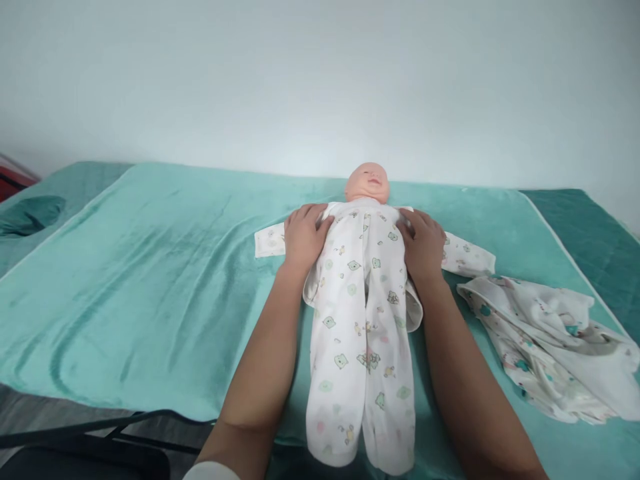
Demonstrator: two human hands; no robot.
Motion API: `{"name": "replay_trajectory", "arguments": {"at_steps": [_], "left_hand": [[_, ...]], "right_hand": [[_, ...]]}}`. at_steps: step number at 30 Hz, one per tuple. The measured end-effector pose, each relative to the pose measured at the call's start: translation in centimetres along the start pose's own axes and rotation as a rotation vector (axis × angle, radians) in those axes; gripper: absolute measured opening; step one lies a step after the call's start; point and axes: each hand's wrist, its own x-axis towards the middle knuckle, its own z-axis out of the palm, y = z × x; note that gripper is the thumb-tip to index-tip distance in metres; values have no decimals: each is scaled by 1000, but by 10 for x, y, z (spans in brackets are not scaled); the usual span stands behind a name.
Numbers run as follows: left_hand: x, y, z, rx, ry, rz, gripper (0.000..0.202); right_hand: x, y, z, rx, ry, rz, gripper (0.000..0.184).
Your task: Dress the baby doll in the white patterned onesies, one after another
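fingers [304, 217] flank doll [371, 188] stretched away, head [367, 177] toward wall [320, 87].

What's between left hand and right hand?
Head view: the white printed clothing below the doll's head lies between left hand and right hand.

A white sleeve [212, 472], its edge smoothly curved, is glimpsed at seven o'clock on the left forearm [265, 360]. From there through the left hand [303, 235], everything is left bare. The right forearm [463, 367], cropped toward five o'clock, and right hand [425, 245] are likewise uncovered.
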Motion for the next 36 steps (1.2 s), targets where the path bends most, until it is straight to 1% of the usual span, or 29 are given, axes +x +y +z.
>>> {"name": "replay_trajectory", "arguments": {"at_steps": [3,6,8,10,12,14,15,17,19,21,22,24,25,27,29,30,32,36], "left_hand": [[3,-2,0,67,-29,-17,37],[4,-3,-1,106,-27,-23,40],[5,-5,-2,115,-20,-33,42],[6,-9,-3,113,-9,-63,43],[7,-15,-5,99,6,-143,43],[9,-20,-7,82,13,-256,42],[10,-22,-8,75,10,-305,42],[11,-23,-9,60,-4,-364,41],[12,-23,-10,43,-18,-380,41],[13,-22,-10,31,-26,-387,41],[13,-22,-10,31,-28,-389,41],[13,-21,-9,35,-32,-388,41],[13,-20,-9,39,-33,-390,41],[13,-20,-8,49,-33,-391,41],[13,-19,-7,58,-27,-381,40],[13,-19,-6,62,-24,-370,39],[12,-20,-5,63,-17,-350,38],[12,-24,-2,56,-2,-342,36]], "right_hand": [[12,1,1,-103,-87,-10,44],[29,8,3,-139,-142,-27,48],[42,17,3,-123,-152,-15,48],[53,28,3,-93,-135,33,48],[60,40,1,-68,-124,100,46],[63,49,-1,-52,-135,131,42],[63,52,-2,-41,-134,117,40],[58,50,-3,-19,-87,23,36],[51,39,-5,-3,8,-117,34],[42,22,-7,36,82,-253,33],[38,13,-9,77,87,-310,34],[29,-4,-15,203,44,-401,34],[25,-12,-18,269,9,-425,34],[19,-26,-24,366,-83,-421,31],[17,-42,-27,378,-194,-383,30],[19,-52,-27,342,-261,-367,31],[26,-77,-22,195,-397,-378,33],[52,-130,3,-221,-689,-503,33]]}}
